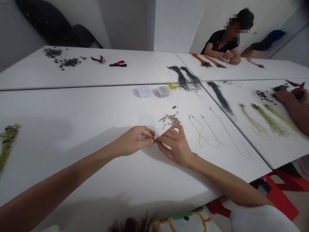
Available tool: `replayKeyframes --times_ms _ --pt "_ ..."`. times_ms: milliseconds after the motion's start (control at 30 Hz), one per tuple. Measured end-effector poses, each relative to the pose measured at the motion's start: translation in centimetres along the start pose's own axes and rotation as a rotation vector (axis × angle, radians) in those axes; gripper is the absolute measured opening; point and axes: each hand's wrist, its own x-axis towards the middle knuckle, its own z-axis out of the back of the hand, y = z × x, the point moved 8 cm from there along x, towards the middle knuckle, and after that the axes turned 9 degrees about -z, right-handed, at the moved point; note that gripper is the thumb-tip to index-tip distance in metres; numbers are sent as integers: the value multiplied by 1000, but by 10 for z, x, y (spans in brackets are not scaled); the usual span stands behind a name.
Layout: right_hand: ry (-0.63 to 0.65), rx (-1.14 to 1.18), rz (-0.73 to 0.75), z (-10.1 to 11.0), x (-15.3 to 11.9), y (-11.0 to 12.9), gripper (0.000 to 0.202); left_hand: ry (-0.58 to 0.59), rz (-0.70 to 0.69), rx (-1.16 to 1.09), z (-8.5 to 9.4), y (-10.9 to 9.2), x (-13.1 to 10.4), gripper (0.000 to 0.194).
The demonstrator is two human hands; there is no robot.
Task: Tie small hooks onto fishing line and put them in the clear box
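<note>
My left hand (137, 140) and my right hand (175, 144) meet fingertip to fingertip over the white table, both pinched on something too small to make out. A clear plastic sheet or bag (146, 120) lies partly under my left fingers. Just beyond my right hand is a loose pile of small gold-coloured metal pieces (172, 119), with a few tiny black bits (174, 107) behind it. Thin pale cords (212, 130) with small dark ends are laid out to the right. Two small clear boxes (144, 91) (164, 91) stand farther back, beside a yellow bit (173, 86).
Dark cord bundles (182, 77) lie beyond the boxes. Pliers (118, 63) and black pieces (70, 62) are at the back left. Yellow-green bundles lie left (9, 138) and right (267, 120). A person (223, 42) sits opposite; another person's hands (293, 100) work at right.
</note>
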Motion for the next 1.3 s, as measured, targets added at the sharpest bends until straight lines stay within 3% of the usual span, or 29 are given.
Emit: replayKeyframes --times_ms 400,633,767,1000,1100,1300 --pt "9 -25 -2 -4 -1 -1 16 -93 -93 305 -1 -12 -5 29" --pt "42 -20 8 -8 -1 -2 18 26 -60 108 -2 1 1 30" --pt "40 -5 8 -9 -1 -2 19 21 -29 70 -2 7 1 26" --pt "94 -2 -54 -22 3 -2 15 -19 65 185 4 12 -5 28" --pt "143 -14 -94 -32 2 -6 11 -51 43 273 7 18 -6 31" --pt "245 10 -148 -47 -5 -10 25 -45 32 361 4 31 -2 32"
